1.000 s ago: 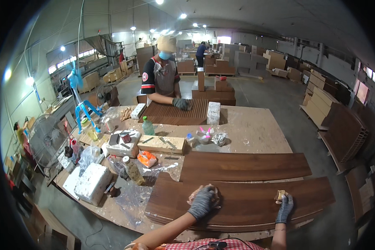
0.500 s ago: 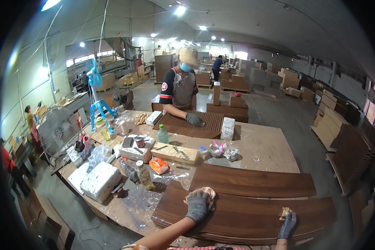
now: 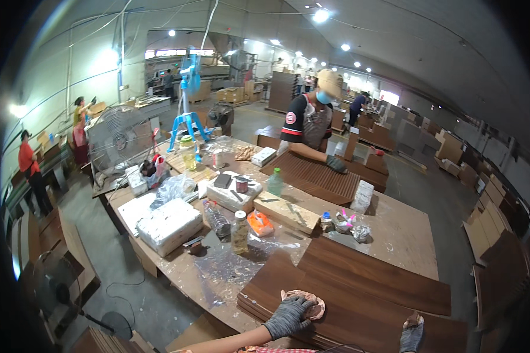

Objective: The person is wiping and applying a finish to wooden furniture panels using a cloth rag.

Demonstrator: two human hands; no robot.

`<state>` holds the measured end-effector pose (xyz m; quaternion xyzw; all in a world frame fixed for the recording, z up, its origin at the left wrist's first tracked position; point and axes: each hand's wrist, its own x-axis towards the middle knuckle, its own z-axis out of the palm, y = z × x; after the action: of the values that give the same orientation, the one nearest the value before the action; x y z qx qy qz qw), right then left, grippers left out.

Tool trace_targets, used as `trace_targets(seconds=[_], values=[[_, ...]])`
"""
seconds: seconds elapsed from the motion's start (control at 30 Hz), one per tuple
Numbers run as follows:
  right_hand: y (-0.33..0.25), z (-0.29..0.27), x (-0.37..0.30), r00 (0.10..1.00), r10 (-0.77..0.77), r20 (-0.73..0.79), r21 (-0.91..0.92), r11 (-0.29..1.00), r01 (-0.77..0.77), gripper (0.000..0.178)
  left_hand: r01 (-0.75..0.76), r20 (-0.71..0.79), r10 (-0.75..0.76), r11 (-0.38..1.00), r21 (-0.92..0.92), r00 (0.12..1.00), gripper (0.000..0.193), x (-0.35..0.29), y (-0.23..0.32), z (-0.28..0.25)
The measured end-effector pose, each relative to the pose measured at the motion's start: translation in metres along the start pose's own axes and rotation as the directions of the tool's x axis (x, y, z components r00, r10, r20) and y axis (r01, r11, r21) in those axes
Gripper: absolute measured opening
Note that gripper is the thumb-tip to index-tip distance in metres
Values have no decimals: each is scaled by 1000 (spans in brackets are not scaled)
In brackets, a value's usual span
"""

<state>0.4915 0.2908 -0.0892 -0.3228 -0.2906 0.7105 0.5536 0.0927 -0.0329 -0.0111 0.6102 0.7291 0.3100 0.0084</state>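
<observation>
My left hand (image 3: 288, 318), in a grey knit glove, is closed on a crumpled pinkish-beige cloth (image 3: 315, 306). It presses the cloth onto the top dark brown wood-grain board (image 3: 359, 309) of a stack, near its left end. Farther right, my gloved right hand (image 3: 411, 338) grips a small tan folded piece (image 3: 414, 320) just above the same board; its material cannot be made out. Beyond lies a second dark brown board (image 3: 383, 272), alongside the first.
Left of the boards stand a capped jar (image 3: 239, 234), an orange packet (image 3: 259, 224), a wooden block (image 3: 285, 213) and a white foam block (image 3: 169, 226). Across the worktable (image 3: 403, 235), a masked co-worker (image 3: 315, 115) rests a gloved hand on ribbed brown strips (image 3: 315, 176).
The view has swung left and tilted. My left hand has drawn the cloth toward me across the board. My right hand still holds the tan piece near the board's right part.
</observation>
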Motion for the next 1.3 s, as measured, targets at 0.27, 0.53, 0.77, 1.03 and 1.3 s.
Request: trace_targets(seconds=[0.27,0.53,0.77,1.03,1.3], values=[[56,90,5,918,55,392,-266,962,56,39,126,-70,-140,976,-177,988,65,-5,2,2],[105,225,-11,869,200,453,-208,971,-115,25,212,-25,-210,973,96,977,66,0,-3,-1],[167,279,3,807,345,480,-326,924,-201,22,205,-15,-205,977,60,979,64,0,5,-5],[212,356,19,676,559,480,-750,661,-14,18,258,-16,-258,966,11,966,66,1,13,-14],[225,378,11,691,486,535,-842,368,394,26,263,3,-263,965,16,965,64,2,10,-14]])
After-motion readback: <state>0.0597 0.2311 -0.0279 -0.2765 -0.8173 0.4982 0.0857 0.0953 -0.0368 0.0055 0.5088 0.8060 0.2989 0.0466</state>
